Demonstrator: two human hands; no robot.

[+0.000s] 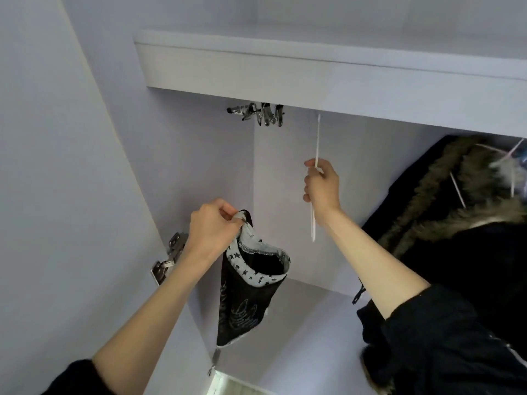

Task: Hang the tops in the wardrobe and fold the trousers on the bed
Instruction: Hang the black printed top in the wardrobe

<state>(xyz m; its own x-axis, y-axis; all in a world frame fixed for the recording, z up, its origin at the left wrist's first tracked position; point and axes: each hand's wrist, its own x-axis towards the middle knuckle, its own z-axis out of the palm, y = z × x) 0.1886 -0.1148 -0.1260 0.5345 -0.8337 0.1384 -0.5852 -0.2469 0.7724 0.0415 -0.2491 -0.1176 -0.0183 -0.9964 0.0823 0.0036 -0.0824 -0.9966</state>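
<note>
At the far left we see the smooth pale lilac inner face of the open wardrobe door (pixel 42 166), flat and matte, with 2 shiny metal hinges (pixel 168 256) bolted one above the other near its edge.

Just right of the hinges our left hand (pixel 212 228) is raised inside the wardrobe (pixel 328 72). Its fingers (pixel 228 215) are curled and pinch the neck edge of a small black knit top with a white star-printed collar lining and pale scribbled lettering (pixel 245 303). The top hangs limp from that pinch in a soft narrow cone, clear of the wardrobe floor, its neck opening gaping into a rounded loop.

Above, under the thick white laminate shelf, a cluster of chromed metal clips (pixel 262 114) dangles from the rail area.

Further right, our right hand (pixel 322 181) has its fingers wrapped round a thin white plastic hanger (pixel 315 178), seen edge-on as a slim straight strip running up toward the shelf's underside; we cannot tell whether its hook sits on the rail.

At the far right hangs a bulky black coat with a shaggy brown fur-trimmed hood (pixel 456 201), with more white hangers (pixel 510 155) poking out above it. Our right forearm emerges from a dark sleeve (pixel 445 337).
</note>
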